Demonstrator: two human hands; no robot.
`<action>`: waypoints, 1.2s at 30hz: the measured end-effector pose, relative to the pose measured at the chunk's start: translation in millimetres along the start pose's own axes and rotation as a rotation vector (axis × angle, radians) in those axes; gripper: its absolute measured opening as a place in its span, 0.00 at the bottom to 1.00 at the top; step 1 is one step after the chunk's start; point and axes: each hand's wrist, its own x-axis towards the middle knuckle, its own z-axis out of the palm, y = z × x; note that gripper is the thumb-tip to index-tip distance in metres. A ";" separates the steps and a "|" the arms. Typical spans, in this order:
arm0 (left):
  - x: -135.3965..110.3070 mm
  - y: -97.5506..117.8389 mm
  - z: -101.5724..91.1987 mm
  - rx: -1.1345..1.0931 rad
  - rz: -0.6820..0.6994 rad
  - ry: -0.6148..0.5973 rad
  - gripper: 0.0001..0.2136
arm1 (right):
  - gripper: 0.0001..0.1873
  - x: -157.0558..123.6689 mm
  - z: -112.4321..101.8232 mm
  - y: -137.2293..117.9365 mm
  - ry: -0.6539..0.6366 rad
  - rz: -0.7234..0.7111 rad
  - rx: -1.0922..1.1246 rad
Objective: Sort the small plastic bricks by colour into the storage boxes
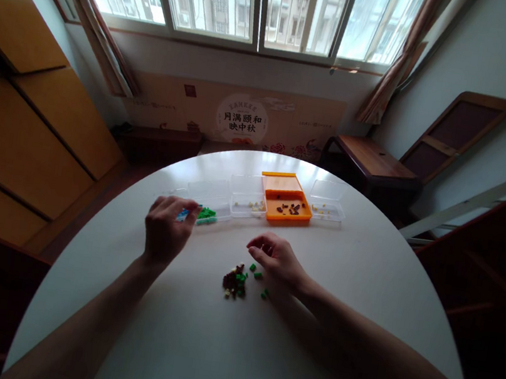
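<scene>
My left hand (167, 227) is raised over the left clear boxes, thumb and fingertips pinched together. Whatever is between them is too small to make out. Close by its fingertips lie small green building blocks (207, 214) in a clear box, with blue blocks (182, 214) partly hidden behind the fingers. My right hand (278, 260) hovers at the middle of the table, fingers loosely curled, thumb apart, nothing visible in it. Below and left of it sits a pile of small brown, green and cream blocks (235, 282). A few loose green blocks (258, 275) lie beside the pile.
An open orange box (287, 220) with brown pieces stands at the back of the round white table (153, 346). Clear boxes with pale yellow pieces flank it, one to its left (242, 212) and one to its right (337, 216). A wooden chair (376, 157) stands beyond the table.
</scene>
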 end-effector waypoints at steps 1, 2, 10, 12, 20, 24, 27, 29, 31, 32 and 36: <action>1.0 -8.9 -1.1 0.036 -0.079 0.037 0.06 | 0.06 0.0 0.1 0.0 0.005 -0.010 -0.017; 1.5 -16.7 -2.1 0.060 -0.142 0.048 0.06 | 0.06 0.0 0.1 0.3 0.012 -0.019 -0.032; -0.4 -33.7 -3.3 0.028 -0.398 0.026 0.06 | 0.06 -0.1 -1.5 7.9 0.029 -0.059 -0.072; 0.0 -31.0 -2.9 0.016 -0.406 0.034 0.06 | 0.07 -0.2 -1.0 9.0 0.027 -0.069 -0.077; 2.6 -12.1 -4.2 -0.025 -0.273 0.030 0.06 | 0.15 3.0 -9.1 5.9 -0.121 -0.119 -0.144; 1.0 -3.9 -4.1 -0.074 -0.149 0.011 0.06 | 0.15 5.5 -15.6 5.1 -0.248 -0.147 -0.215; -0.8 0.8 -3.5 -0.129 -0.033 -0.034 0.05 | 0.13 7.1 -15.9 5.6 -0.316 -0.166 -0.258; -2.1 3.5 -2.7 -0.154 0.037 -0.078 0.04 | 0.13 7.5 -14.6 4.8 -0.317 -0.187 -0.303; -3.0 6.6 -1.8 -0.173 0.093 -0.123 0.04 | 0.12 7.3 -13.4 2.8 -0.310 -0.206 -0.352; -3.4 8.4 -1.3 -0.181 0.119 -0.145 0.03 | 0.12 7.0 -13.1 1.6 -0.309 -0.213 -0.370; -5.1 19.3 0.6 -0.213 0.265 -0.250 0.03 | 0.08 6.2 -14.4 -0.6 -0.285 -0.224 -0.385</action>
